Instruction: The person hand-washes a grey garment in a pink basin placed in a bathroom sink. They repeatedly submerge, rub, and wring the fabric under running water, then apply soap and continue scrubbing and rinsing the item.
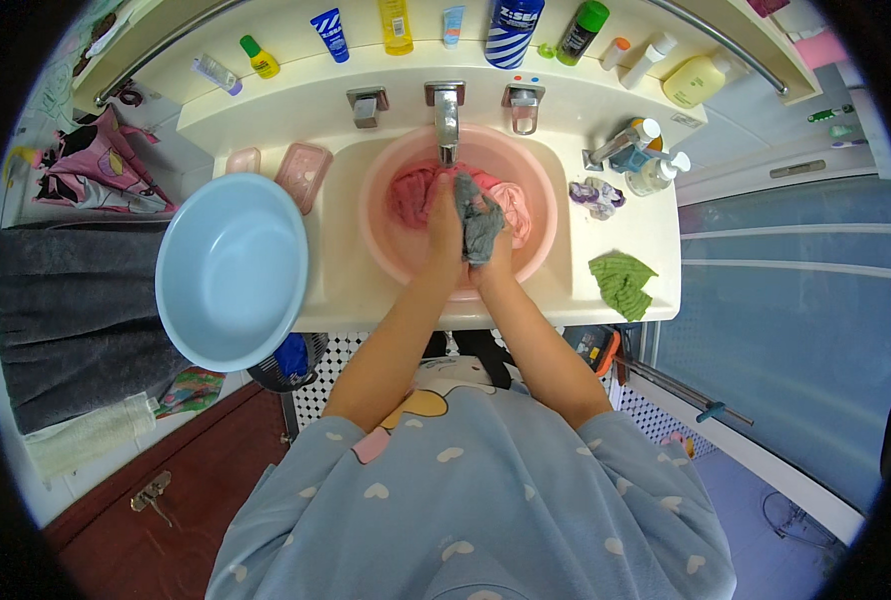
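A wet grey cloth (478,229) is gathered between my two hands, just in front of the metal faucet (446,124). My left hand (445,225) presses it from the left, and my right hand (496,251) grips it from the right, partly covered by the cloth. Both hands are over a pink plastic basin (378,247) that stands in the sink. Inside the basin lie a dark pink cloth (412,196) and a light pink cloth (514,210). Whether water runs from the spout I cannot tell.
At the left, a light blue basin (232,274) overhangs the counter edge beside a pink soap dish (303,176). On the right counter are a green cloth (622,285), a crumpled white-purple cloth (598,197) and a pump bottle (652,176). Several bottles and tubes line the back ledge.
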